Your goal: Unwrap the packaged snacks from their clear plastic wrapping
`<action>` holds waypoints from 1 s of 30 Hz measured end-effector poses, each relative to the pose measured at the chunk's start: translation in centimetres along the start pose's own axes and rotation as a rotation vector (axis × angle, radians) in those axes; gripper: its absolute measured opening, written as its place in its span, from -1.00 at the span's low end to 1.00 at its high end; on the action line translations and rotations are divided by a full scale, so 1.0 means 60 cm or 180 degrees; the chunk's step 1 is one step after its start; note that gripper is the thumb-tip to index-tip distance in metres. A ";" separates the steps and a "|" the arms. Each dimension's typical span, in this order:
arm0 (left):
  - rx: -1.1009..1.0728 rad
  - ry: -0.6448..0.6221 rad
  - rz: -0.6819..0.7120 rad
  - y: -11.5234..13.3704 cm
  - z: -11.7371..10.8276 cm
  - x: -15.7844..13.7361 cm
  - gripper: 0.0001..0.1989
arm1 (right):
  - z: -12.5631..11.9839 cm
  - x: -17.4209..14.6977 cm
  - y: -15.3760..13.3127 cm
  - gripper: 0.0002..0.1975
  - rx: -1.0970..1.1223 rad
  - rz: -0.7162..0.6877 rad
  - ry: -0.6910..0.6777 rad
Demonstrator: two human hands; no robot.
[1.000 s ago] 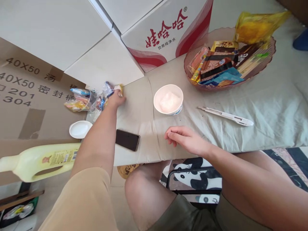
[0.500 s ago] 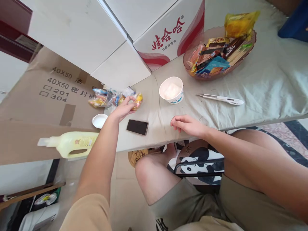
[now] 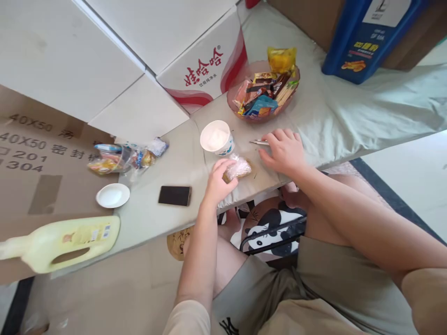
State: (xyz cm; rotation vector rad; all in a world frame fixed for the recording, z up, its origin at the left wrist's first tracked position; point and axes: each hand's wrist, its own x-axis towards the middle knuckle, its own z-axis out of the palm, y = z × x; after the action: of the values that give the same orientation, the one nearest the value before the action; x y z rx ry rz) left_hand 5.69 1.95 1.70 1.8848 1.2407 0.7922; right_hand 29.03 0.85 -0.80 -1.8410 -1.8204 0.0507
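My left hand (image 3: 219, 182) is curled around a small clear-wrapped snack packet (image 3: 239, 168) on the cloth-covered table, in front of the paper bowl (image 3: 218, 137). Something whitish fills that bowl. My right hand (image 3: 284, 151) lies over the utility knife (image 3: 259, 142), fingers bent onto its handle; only the narrow metallic end shows, pointing left, and the rest is hidden beneath the palm. To the left of my left hand a dark phone (image 3: 175, 196) rests flat.
A pinkish basket (image 3: 262, 118) of packaged snacks stands behind the hands. On the left are bagged snacks (image 3: 120, 160), a white dish (image 3: 113, 196) and a yellow jug (image 3: 77, 242). Behind are a white-and-red carton (image 3: 209, 70) and a blue container (image 3: 366, 42).
My left hand has brought the wrapped packet from the bagged snacks at left to in front of the bowl. My right hand has moved onto the utility knife. The view has shifted rightward.
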 end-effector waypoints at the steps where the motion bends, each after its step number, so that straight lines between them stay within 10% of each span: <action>1: 0.0249 0.0020 0.0121 -0.005 0.004 0.002 -0.55 | 0.000 -0.002 0.007 -0.68 -0.0090 0.0016 -0.0078; 9: -0.0126 0.0302 0.0118 -0.038 -0.002 0.011 -0.25 | 0.004 0.022 0.022 -0.74 -0.0074 -0.0009 -0.0616; 17: 0.0209 0.0551 0.0145 -0.070 -0.022 0.010 -0.22 | 0.005 0.010 -0.013 -0.70 0.0820 -0.0641 -0.0246; 30: 0.0470 0.0697 0.0570 -0.067 -0.024 0.000 -0.21 | 0.017 -0.013 -0.044 -0.68 0.1384 -0.1061 -0.0994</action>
State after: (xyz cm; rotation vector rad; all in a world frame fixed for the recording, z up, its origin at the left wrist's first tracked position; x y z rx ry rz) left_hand 2.62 3.38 -0.90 2.0944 1.3053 1.0509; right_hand 26.16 0.31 -0.86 -1.2668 -2.1000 0.5902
